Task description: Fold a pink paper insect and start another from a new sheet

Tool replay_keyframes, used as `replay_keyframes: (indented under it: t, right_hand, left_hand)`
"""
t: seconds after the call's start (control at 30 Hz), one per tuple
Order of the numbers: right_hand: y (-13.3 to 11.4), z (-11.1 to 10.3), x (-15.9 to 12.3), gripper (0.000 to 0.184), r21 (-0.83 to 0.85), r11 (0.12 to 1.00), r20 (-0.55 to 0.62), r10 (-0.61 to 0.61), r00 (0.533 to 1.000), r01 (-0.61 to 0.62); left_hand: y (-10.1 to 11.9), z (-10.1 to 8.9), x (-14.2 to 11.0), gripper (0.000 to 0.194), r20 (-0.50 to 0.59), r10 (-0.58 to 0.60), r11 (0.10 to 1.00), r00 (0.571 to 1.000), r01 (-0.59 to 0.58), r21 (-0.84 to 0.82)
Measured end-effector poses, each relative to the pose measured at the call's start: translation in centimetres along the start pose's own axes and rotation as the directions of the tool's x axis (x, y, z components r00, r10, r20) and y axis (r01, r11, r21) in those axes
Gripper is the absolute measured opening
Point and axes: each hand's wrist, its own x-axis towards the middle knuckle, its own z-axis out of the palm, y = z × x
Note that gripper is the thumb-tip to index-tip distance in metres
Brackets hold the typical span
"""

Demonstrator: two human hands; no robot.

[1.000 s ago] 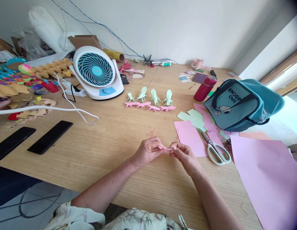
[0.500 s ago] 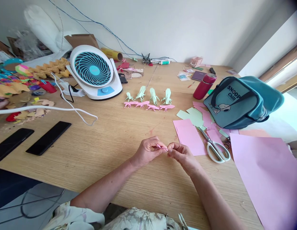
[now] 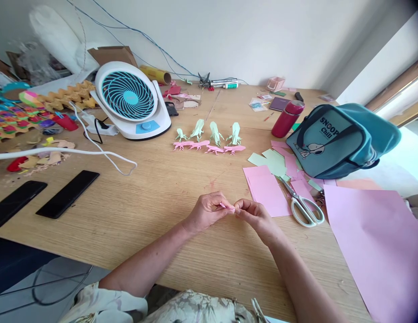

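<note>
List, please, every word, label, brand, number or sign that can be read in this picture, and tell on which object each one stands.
"SNOOP": on the teal bag, upper line.
"Chill": on the same bag, just below.
Mark on the fan hub: too blurred to read.
Green label near the wall: too small to read.

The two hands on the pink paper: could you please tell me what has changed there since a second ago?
The right hand has moved slightly left, closer to the left hand, so less of the pink paper shows between them. Neither has visibly let go. The scissors and green paper figures stayed put.
</note>
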Motion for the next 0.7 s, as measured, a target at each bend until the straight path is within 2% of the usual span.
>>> replay_keyframes:
  t: [0.3,0.5,0.7]
  right_hand:
    - [0.26,-0.41,0.17,0.029,-0.026,0.999,-0.028,-0.024,0.999,0.024]
    - [-0.22,-0.37,0.12,0.026,-0.039,0.999,-0.039,-0.024,0.999,0.023]
    - [-0.57,-0.23,-0.01,0.029,0.042,0.999,-0.034,0.031,0.999,-0.030]
  left_hand:
    - [0.01,0.03,0.04,0.011,0.006,0.004,1.000,1.000,-0.004,-0.018]
    - [0.12,0.18,-0.07,0.011,0.001,-0.043,0.996,0.999,0.043,-0.083]
    - [0.22,0.32,-0.11,0.016,-0.016,-0.111,0.981,0.994,0.107,-0.162]
